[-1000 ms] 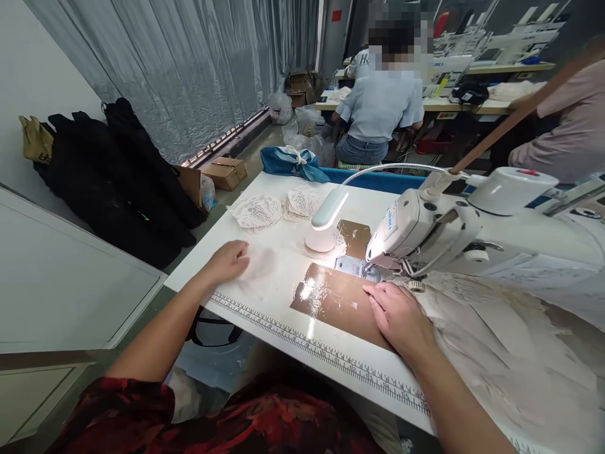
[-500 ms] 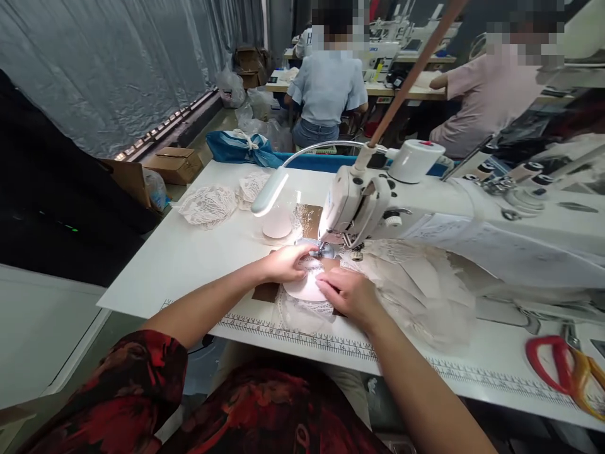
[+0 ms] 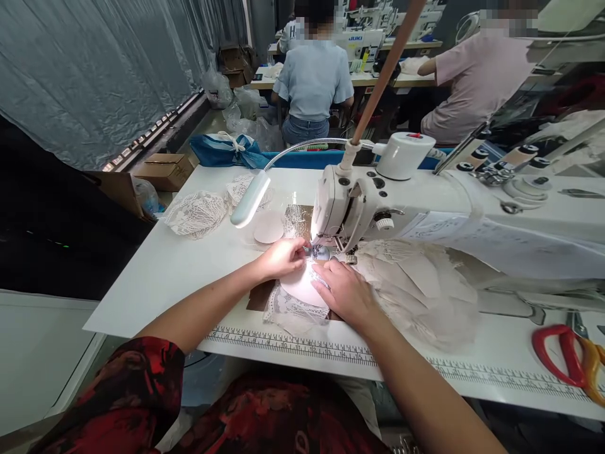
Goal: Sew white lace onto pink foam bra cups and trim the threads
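Note:
A white fabric cup piece (image 3: 302,289) lies under the sewing machine's presser foot (image 3: 316,252), with lace (image 3: 288,310) spreading from its near edge. At its upper left, close to the needle, my left hand (image 3: 282,258) has its fingers curled and pinched at the edge of the piece. My right hand (image 3: 347,291) grips the right side, thumb and fingertips pressed on the white fabric. The needle point and the fabric beneath the fingers are partly hidden. Behind my left hand lies another pale round cup piece (image 3: 268,228).
The sewing machine (image 3: 401,195) stands over the table's right half; a lamp (image 3: 250,198) leans in from behind. Lace pieces (image 3: 196,213) lie back left, layered pale fabric (image 3: 420,296) to the right. Scissors (image 3: 562,356) lie at far right. Two people (image 3: 314,82) sit beyond.
My left fingers have curled in more. The cup piece has turned slightly, and my right hand has moved a little closer to the presser foot. The whole view has shifted slightly.

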`<action>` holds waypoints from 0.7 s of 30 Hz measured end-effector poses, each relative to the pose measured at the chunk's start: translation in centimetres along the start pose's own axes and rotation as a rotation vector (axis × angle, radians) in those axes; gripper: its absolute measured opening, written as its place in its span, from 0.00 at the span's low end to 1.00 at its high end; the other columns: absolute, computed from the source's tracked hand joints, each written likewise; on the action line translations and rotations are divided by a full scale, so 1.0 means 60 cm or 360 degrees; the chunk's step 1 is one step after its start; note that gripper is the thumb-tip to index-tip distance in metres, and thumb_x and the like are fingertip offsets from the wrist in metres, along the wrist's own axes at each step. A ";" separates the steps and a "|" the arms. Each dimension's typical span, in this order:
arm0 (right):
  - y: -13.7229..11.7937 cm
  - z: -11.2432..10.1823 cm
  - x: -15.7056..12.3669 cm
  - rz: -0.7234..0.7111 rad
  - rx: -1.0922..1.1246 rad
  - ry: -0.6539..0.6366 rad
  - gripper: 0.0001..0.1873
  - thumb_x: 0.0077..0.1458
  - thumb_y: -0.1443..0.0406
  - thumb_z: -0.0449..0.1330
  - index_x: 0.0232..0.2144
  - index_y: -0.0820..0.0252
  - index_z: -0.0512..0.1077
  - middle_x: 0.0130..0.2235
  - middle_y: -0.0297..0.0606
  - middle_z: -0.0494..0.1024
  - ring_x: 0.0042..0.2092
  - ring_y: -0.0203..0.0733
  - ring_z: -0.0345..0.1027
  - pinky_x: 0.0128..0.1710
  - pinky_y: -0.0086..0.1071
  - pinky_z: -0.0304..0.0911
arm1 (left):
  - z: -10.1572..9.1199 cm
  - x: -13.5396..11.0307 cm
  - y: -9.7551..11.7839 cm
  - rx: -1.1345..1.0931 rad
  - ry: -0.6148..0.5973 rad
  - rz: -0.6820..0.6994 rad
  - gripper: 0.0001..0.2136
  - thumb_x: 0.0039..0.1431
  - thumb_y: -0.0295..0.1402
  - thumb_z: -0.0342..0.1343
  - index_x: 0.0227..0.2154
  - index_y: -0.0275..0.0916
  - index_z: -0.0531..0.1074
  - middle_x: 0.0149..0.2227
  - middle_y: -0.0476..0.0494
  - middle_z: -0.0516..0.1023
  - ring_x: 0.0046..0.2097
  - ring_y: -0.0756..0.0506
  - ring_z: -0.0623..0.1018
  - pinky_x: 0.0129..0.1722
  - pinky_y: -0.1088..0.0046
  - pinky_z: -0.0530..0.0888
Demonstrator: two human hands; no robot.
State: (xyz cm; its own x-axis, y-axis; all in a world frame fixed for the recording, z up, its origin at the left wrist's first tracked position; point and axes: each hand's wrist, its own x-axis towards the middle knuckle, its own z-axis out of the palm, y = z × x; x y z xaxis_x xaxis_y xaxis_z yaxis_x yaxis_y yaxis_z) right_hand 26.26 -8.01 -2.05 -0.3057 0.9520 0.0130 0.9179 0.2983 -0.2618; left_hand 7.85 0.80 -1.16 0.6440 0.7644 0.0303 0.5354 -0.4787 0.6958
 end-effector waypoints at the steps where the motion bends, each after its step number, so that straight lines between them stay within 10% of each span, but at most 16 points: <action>1: -0.001 -0.001 0.001 0.0012 -0.0029 -0.0013 0.19 0.61 0.59 0.52 0.52 0.55 0.69 0.41 0.39 0.73 0.43 0.45 0.64 0.40 0.35 0.56 | -0.004 -0.004 0.001 0.0081 0.0074 0.0031 0.11 0.50 0.22 0.51 0.38 0.36 0.68 0.30 0.48 0.74 0.32 0.48 0.74 0.32 0.73 0.71; 5: -0.006 -0.004 0.002 0.0023 -0.0075 -0.0036 0.18 0.62 0.59 0.51 0.51 0.55 0.70 0.42 0.39 0.73 0.43 0.44 0.64 0.42 0.35 0.57 | -0.010 -0.033 0.016 0.0476 0.0312 0.0305 0.11 0.58 0.25 0.47 0.43 0.35 0.69 0.36 0.42 0.76 0.38 0.45 0.75 0.37 0.69 0.73; 21: -0.008 -0.006 0.005 0.0158 -0.0004 -0.0083 0.20 0.62 0.58 0.49 0.53 0.57 0.67 0.43 0.42 0.74 0.45 0.47 0.64 0.41 0.36 0.56 | 0.013 -0.038 -0.004 0.0920 -0.0076 0.0658 0.26 0.63 0.42 0.47 0.55 0.25 0.65 0.57 0.26 0.68 0.55 0.35 0.70 0.53 0.57 0.69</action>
State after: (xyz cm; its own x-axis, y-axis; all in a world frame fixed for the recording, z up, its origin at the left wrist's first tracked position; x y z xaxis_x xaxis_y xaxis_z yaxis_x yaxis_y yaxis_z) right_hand 25.82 -7.87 -1.59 -0.2260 0.9721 -0.0628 0.9449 0.2031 -0.2567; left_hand 6.68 -1.16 -1.93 0.8733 0.4571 0.1689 0.4374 -0.8880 0.1418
